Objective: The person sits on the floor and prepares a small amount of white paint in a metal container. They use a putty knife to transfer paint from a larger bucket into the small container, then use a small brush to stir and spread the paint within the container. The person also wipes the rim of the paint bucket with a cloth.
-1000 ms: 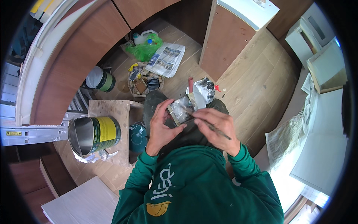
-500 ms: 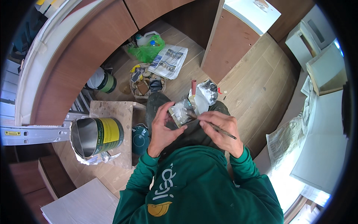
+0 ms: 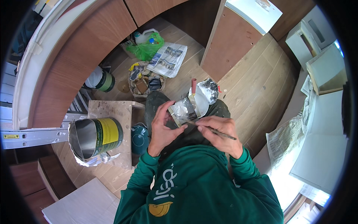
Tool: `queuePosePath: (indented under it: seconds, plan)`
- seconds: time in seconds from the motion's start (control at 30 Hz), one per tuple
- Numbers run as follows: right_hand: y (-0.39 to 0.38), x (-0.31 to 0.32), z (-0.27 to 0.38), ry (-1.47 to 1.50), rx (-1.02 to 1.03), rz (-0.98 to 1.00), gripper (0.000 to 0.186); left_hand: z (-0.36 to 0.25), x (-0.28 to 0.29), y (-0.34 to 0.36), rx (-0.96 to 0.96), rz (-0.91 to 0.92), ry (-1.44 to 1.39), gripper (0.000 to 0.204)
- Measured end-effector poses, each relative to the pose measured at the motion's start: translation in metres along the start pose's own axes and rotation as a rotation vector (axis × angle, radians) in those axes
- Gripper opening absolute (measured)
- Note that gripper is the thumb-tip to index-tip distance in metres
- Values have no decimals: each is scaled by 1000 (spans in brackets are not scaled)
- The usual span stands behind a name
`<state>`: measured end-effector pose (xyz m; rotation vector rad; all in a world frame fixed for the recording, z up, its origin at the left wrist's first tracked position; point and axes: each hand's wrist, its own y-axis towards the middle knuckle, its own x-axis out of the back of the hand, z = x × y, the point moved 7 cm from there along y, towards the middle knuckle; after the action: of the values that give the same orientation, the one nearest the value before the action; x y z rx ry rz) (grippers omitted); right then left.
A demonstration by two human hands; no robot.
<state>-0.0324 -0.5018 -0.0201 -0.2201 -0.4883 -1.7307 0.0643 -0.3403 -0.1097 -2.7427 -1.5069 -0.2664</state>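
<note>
My left hand [image 3: 162, 131] grips the left edge of a small flat rectangular piece [image 3: 182, 108], with light edges and white smears on a dark grey face. My right hand [image 3: 220, 132] is closed round a thin brush-like tool [image 3: 223, 134]. The tool's tip reaches the near edge of the piece; its exact kind is too small to tell. Just beyond the piece, over my lap, sits a white paint-smeared tub [image 3: 201, 104]. A red-brown handle [image 3: 193, 86] stands up beside the tub, and a dark lump smeared with white [image 3: 209, 90] lies at its far side.
On my left, a large metal can [image 3: 109, 132] with a yellow label stands on a stained wooden stool [image 3: 112, 108], near a teal bucket [image 3: 140, 140]. Ahead are a box of scraps [image 3: 141, 85], newspaper [image 3: 167, 59] and a green bag [image 3: 146, 49]. Cabinet panels [image 3: 229, 44] surround me.
The tool's tip has shifted down and left across the piece, toward its near edge. The white smear on the face looks different. My left hand has stayed in nearly the same place.
</note>
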Motion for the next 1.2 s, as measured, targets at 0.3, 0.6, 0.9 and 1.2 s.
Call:
queuePosePath:
  seconds: [0.3, 0.6, 0.9, 1.2]
  plan:
    - [-9, 8, 5, -52, 21, -116, 14, -2, -1, 4, -5, -43, 142, 84]
    - [-14, 13, -3, -84, -47, -158, 14, -3, -5, 2, -23, -46, 142, 83]
    - [-22, 19, -11, -107, 14, -149, 18, 15, -12, -1, -46, -31, 29, 83]
    - [-22, 19, -18, -61, -2, -216, 20, 30, -14, 6, -22, 1, -20, 87]
